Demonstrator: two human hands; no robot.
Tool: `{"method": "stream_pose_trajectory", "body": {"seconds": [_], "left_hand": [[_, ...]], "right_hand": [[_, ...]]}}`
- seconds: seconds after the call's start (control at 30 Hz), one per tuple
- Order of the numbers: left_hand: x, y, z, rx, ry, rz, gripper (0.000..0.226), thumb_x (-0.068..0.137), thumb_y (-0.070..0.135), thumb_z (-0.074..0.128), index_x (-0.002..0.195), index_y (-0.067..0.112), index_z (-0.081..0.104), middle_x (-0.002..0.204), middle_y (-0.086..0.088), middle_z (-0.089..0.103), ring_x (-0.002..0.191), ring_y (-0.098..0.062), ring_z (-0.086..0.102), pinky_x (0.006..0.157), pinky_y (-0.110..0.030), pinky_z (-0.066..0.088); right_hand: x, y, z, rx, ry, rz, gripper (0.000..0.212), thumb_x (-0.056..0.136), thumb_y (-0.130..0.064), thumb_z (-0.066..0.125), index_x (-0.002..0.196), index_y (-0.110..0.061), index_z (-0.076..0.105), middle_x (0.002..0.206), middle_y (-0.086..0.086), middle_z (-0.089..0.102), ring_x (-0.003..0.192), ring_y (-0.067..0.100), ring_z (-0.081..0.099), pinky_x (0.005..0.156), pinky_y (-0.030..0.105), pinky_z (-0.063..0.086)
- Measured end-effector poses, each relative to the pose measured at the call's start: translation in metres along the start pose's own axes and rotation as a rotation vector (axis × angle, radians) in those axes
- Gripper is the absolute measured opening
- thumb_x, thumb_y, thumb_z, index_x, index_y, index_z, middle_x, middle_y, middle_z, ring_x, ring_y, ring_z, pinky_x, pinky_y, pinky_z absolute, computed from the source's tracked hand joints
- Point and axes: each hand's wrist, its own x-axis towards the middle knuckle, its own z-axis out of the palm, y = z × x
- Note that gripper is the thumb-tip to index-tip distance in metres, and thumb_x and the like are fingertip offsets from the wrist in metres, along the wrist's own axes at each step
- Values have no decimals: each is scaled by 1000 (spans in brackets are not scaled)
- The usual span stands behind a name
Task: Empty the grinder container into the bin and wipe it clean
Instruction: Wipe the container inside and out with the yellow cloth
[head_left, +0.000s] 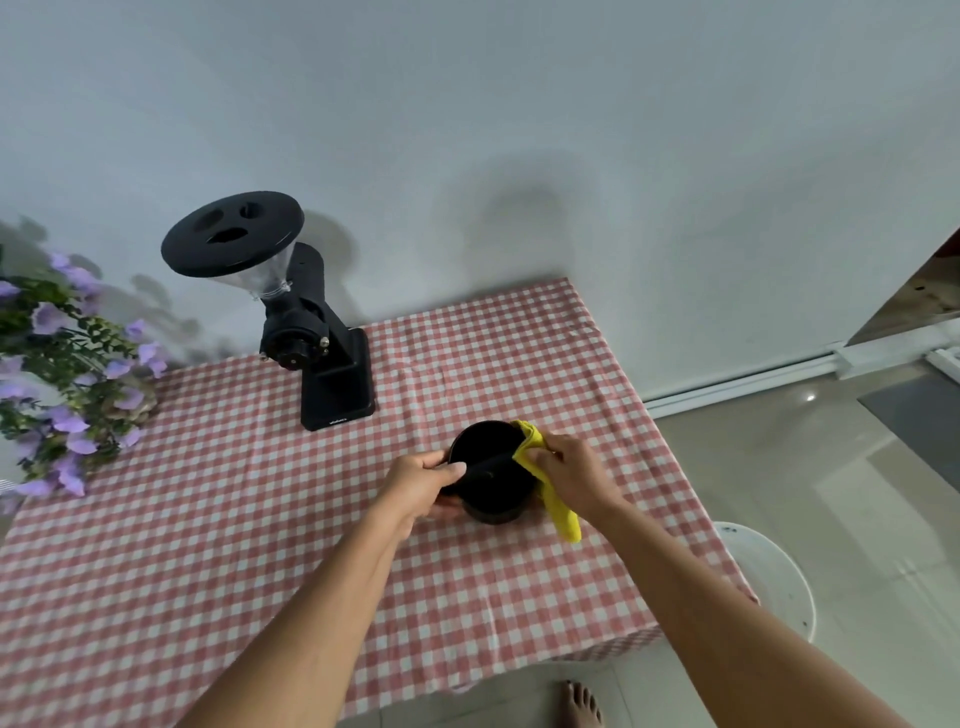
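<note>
Mid-frame I've got my left hand (423, 480) clamped round the black container (491, 486), tilted toward me so my right hand (571, 470), pinching the yellow cloth (540, 457), reaches its rim.

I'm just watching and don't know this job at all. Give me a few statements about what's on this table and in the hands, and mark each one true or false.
1. The left hand grips the black container. True.
2. The right hand holds a blue sponge. False: it holds a yellow cloth, pressed at the container's rim.
3. The container sits docked in the grinder. False: it is apart from the grinder, nearer the person, over the checked tablecloth.
4. Purple flowers stand at the table's left end. True.
5. The white bin stands on the table. False: it is on the floor, beside the table's right edge.
</note>
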Motion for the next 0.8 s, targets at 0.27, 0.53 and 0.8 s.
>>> {"method": "stream_pose_trajectory", "body": {"seconds": [0.27, 0.53, 0.8], "left_hand": [[1, -4, -2, -79, -9, -24, 44, 93, 14, 71, 135, 12, 58, 122, -15, 71, 93, -29, 76, 67, -34, 63], [6, -3, 11, -154, 54, -59, 47, 92, 14, 73, 136, 9, 60, 116, -17, 72, 80, -29, 78, 68, -40, 65], [1, -11, 25, -269, 75, -53, 60, 90, 9, 74, 145, 6, 51, 107, -13, 71, 83, -33, 76, 68, -39, 64]], "right_hand": [[3, -10, 1, 580, 147, 318, 15, 87, -26, 75, 100, -17, 75, 85, -1, 74, 80, 13, 71, 66, 24, 56], [2, -8, -3, 312, 382, 171, 28, 93, -25, 67, 120, -17, 71, 96, -7, 69, 83, 11, 64, 72, 24, 47], [-10, 0, 20, 128, 317, 339, 25, 88, -28, 68, 86, -3, 68, 85, 15, 73, 73, 27, 69, 71, 42, 58]]}}
